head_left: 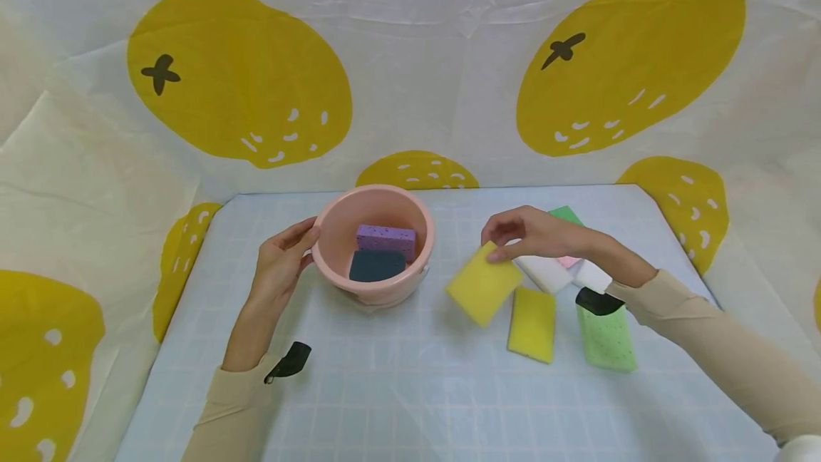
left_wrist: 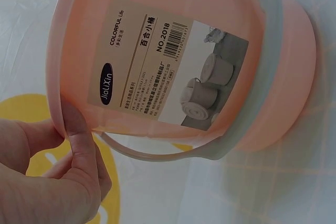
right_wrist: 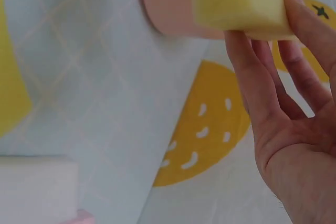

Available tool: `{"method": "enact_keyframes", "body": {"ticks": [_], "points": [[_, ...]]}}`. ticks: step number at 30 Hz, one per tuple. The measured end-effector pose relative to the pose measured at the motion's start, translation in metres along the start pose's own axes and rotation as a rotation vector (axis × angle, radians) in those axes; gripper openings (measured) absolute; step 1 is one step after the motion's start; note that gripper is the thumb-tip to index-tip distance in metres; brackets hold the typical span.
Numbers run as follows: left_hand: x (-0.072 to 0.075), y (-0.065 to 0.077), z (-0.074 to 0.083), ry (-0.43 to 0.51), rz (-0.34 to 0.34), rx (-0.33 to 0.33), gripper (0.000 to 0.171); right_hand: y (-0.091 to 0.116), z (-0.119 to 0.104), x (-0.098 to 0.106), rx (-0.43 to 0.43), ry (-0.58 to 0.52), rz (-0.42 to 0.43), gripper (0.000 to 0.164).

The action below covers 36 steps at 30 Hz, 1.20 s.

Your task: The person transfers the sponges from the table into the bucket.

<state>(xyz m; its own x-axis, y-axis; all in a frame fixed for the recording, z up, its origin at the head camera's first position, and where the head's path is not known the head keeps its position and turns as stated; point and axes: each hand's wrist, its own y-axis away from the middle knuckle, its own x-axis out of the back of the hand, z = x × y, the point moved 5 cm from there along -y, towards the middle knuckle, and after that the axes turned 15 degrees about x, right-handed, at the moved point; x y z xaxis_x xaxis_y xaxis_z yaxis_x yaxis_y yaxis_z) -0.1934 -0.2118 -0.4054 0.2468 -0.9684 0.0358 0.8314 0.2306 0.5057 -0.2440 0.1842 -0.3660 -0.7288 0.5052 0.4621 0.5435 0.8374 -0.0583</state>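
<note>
Well, both of my hands are occupied. With my left hand (head_left: 279, 262) I pinch the rim of a pink plastic bucket (head_left: 335, 234) at its nine o'clock; near that grip, its wall bears a printed label (left_wrist: 152, 66) and a carry handle (left_wrist: 152, 157). My right hand (head_left: 535, 234) pinches a yellow sponge (head_left: 485, 285) by its top corner, thumb on the near face. I have it raised and tilted above the checked tablecloth (head_left: 398, 391), between three and four o'clock from the bucket and apart from it. Inside the bucket, a dark sponge (head_left: 377, 267) sits toward six o'clock, with a speckled purple sponge (head_left: 386, 238) at its twelve. A second yellow sponge (head_left: 532, 326) lies at four o'clock from the one I hold, and farther out, much the same way, a light green sponge (head_left: 606, 341). Two white blocks (head_left: 545, 274) are at three o'clock, a pink piece (head_left: 569, 262) showing between them; a bright green piece (head_left: 566, 214) shows at two o'clock, partly hidden by my arm.
</note>
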Motion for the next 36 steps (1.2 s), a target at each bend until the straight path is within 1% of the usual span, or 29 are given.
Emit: {"method": "enact_keyframes", "body": {"ticks": [6,13,16,20,26,31,36], "points": [[0.001,-0.001,0.000,0.015,0.004,0.011,0.048,-0.008,-0.014,0.005,-0.001,-0.029,0.009,0.021],[0.001,-0.001,0.000,0.017,0.006,0.017,0.049,-0.020,-0.029,0.010,-0.043,-0.046,0.026,0.025],[0.001,-0.001,0.000,0.012,0.011,0.022,0.049,-0.027,-0.034,0.012,-0.030,-0.045,0.041,0.024],[0.000,-0.001,0.000,0.018,0.009,0.026,0.049,-0.036,-0.041,0.014,-0.012,-0.053,0.069,0.025],[0.000,-0.002,0.000,0.021,0.010,0.034,0.049,-0.048,-0.044,0.015,-0.026,-0.050,0.132,0.028],[0.001,-0.002,0.000,0.032,-0.003,0.031,0.050,-0.059,-0.046,0.014,-0.029,-0.028,0.191,0.029],[0.000,-0.002,-0.001,0.036,-0.013,0.033,0.051,-0.071,-0.050,0.010,-0.022,-0.014,0.226,0.029]]}}
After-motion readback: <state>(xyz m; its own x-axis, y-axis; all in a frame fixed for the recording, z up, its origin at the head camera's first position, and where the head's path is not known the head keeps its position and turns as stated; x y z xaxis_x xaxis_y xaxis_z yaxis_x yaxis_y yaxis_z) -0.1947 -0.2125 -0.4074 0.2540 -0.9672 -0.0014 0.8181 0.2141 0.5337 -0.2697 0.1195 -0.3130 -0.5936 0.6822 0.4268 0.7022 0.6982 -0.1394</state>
